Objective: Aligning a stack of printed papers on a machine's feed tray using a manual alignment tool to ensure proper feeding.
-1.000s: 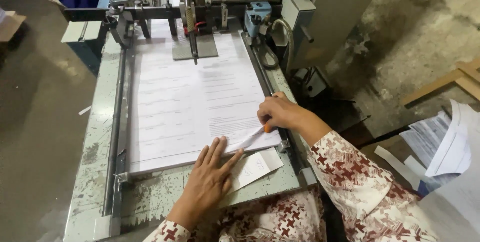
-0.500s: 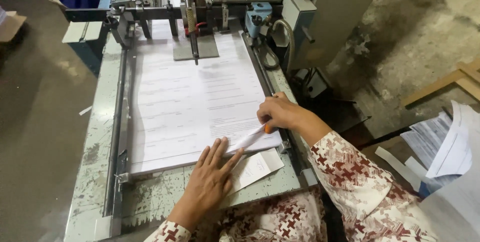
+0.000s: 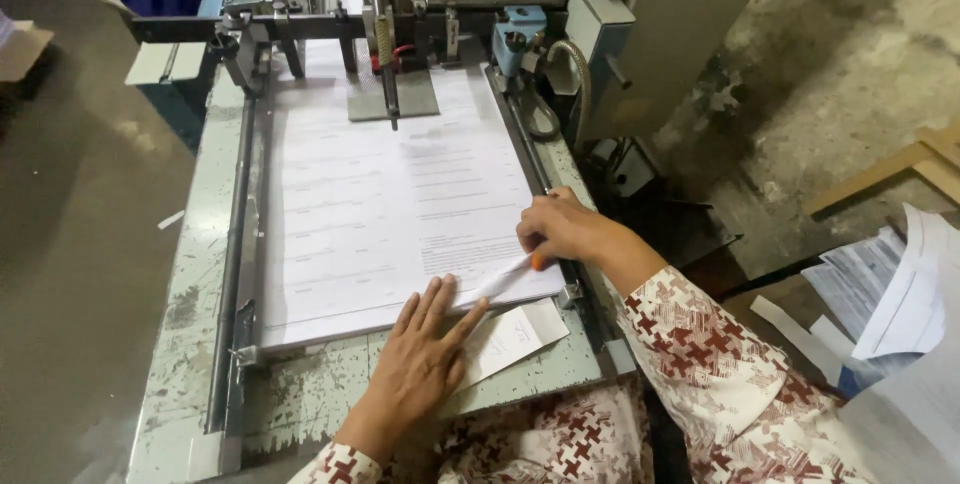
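Observation:
A stack of white printed sheets (image 3: 385, 204) lies flat on the pale green feed table (image 3: 190, 304) of a machine. My left hand (image 3: 425, 359) rests palm down on the stack's near edge, fingers spread. My right hand (image 3: 565, 229) is at the stack's near right corner, pinching and lifting the corner of the top sheets, with a small orange thing under its fingers. A loose white paper slip (image 3: 515, 334) lies on the table just below that corner, beside my left hand.
At the far end sit the machine's grey feed head (image 3: 390, 94), a cross bar and a blue fitting (image 3: 518, 36). A metal side rail (image 3: 232, 254) runs along the stack's left. More printed paper (image 3: 890, 294) and wooden slats (image 3: 900, 169) lie on the floor at right.

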